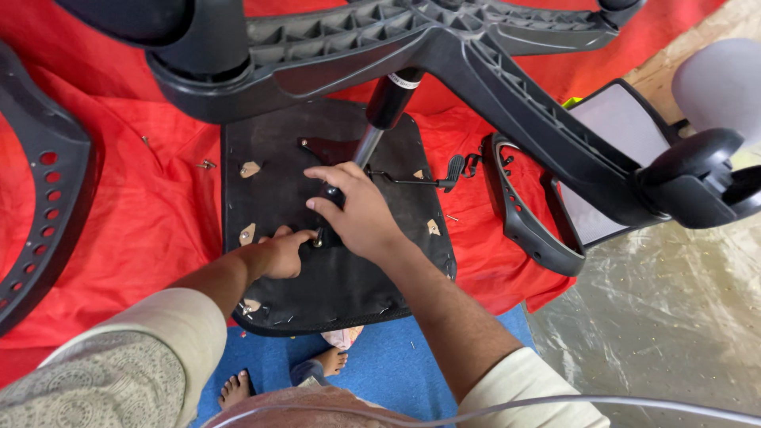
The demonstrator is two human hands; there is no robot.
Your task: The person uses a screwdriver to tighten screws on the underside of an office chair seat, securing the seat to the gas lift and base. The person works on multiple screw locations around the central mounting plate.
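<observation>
An upturned black chair seat (269,190) lies on a red cloth, its underside up. From its middle rises a gas cylinder (384,107) carrying the black five-star wheel base (444,40). My right hand (357,210) is closed around a black tool handle (333,194) over the seat's mechanism plate. My left hand (281,252) pinches a small bolt (317,240) at the plate, just below the right hand. The tool's tip is hidden under my fingers.
A black armrest (523,214) and a mesh backrest (626,127) lie to the right; another armrest (40,198) lies at the left. Loose screws (206,165) dot the red cloth (143,206). A castor (697,174) hangs at right. My bare feet (238,388) rest on a blue mat.
</observation>
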